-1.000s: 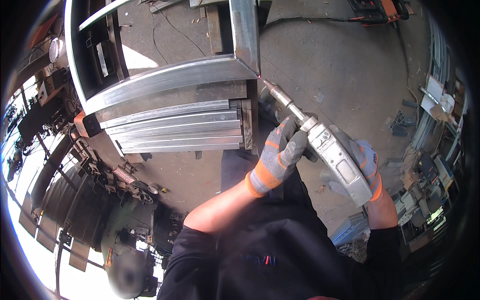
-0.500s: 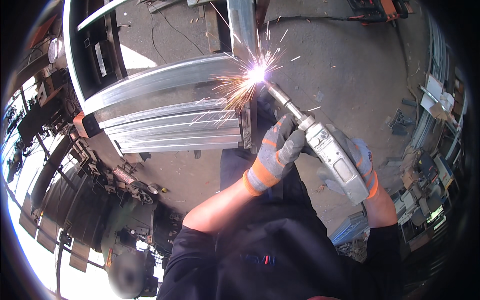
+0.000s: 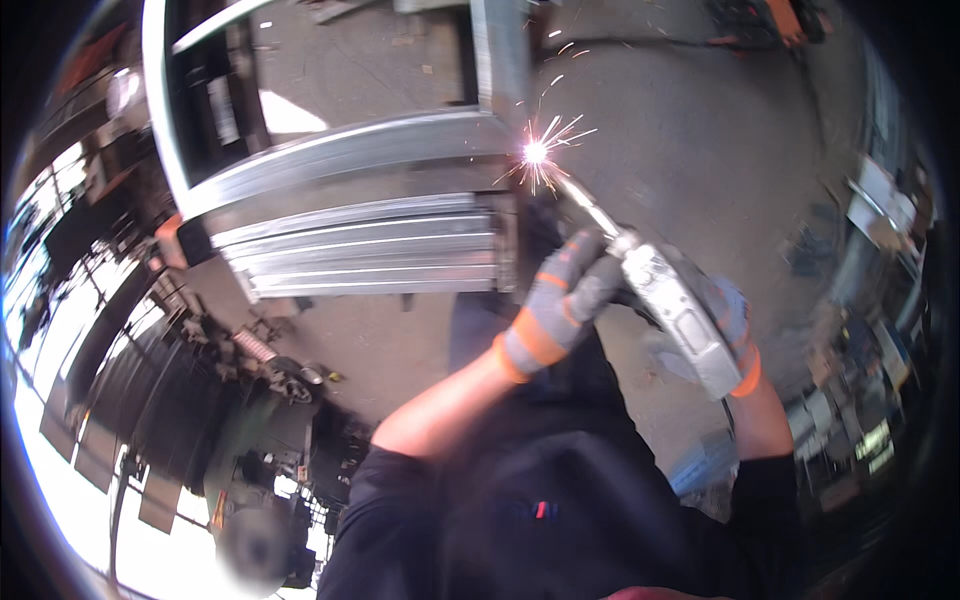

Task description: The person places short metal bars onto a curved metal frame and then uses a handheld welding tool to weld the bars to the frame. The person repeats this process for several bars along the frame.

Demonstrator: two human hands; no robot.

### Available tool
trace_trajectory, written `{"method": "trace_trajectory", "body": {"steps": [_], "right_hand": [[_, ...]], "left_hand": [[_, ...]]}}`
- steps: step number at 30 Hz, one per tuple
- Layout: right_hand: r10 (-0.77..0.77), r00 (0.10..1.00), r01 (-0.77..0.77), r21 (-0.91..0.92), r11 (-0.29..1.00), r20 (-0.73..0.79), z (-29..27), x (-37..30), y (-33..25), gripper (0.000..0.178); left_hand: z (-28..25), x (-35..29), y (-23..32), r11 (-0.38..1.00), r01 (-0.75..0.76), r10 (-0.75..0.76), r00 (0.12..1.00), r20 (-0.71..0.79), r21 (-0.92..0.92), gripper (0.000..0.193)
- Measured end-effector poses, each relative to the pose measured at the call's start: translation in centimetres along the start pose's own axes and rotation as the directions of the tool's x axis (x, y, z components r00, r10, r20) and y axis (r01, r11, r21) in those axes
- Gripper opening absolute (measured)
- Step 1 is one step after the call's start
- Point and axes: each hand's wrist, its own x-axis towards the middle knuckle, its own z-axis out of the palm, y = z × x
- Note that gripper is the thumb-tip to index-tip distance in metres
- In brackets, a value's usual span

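A silver handheld welding gun points up and to the left, its slim nozzle at the corner of a galvanized steel tube frame. At the tip a bright spot throws short sparks over the end of the tube. My left hand, in a grey and orange glove, is closed round the front of the gun, just behind the nozzle. Farther back, my gloved right hand wraps the gun's body from the right side; its fingers are partly hidden behind it. The picture is somewhat blurred by motion.
Below the frame's near bar lies a stack of steel profiles. An orange and black machine stands on the floor at the far right, with a dark cable near it. Boxes and metal stock crowd the right side; clutter and racks fill the left.
The spray of sparks has shrunk a lot. The gun tip sits slightly right of where it was in the picture, and the frame has shifted right too. Both hands keep their hold.
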Motion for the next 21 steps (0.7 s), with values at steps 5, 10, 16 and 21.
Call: {"method": "trace_trajectory", "body": {"steps": [5, 10, 16, 21], "right_hand": [[0.099, 0.995, -0.097, 0.115, 0.989, -0.014, -2.1, -1.6, -2.9, 0.067], [0.195, 0.973, -0.197, -0.005, 0.98, -0.125, -2.7, -3.8, -8.0, 0.073], [0.349, 0.905, -0.335, 0.097, 0.937, -0.242, 0.8, -4.5, -16.6, 0.074], [0.398, 0.846, -0.457, -0.097, 0.884, -0.355, 7.2, -0.5, -29.1, 0.073]], "left_hand": [[-1.2, -4.3, 3.5, 0.986, 0.165, -0.167, 0.968, -0.189, -0.028, 0.041], [-15.4, -8.5, 9.9, 0.681, 0.104, 0.445, 0.728, -0.522, 0.725, 0.038], [-37.0, -5.1, 17.2, 0.696, 0.35, 0.38, 0.56, -0.736, 0.626, 0.059], [-43.5, -4.2, 19.0, 0.638, 0.114, 0.256, 0.901, -0.349, 0.762, 0.056]]}}
